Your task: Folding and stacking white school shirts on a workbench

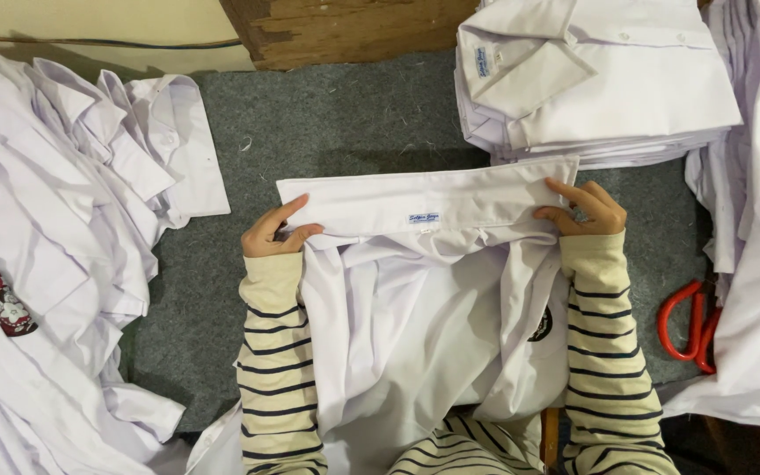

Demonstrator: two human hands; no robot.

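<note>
A smooth white cotton shirt [424,308] lies on grey felt-like matting [327,132], its long flat collar [424,204] stretched straight between both hands. A small white rectangular label with blue print sits at the collar's middle. The left hand [273,233] pinches the collar's left end; the right hand [584,209] grips its right end. Red-handled scissors [688,325] lie just right of the right sleeve.

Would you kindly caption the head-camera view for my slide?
Left hand and right hand pinch the ends of a white cotton shirt's collar over grey felt.
</note>
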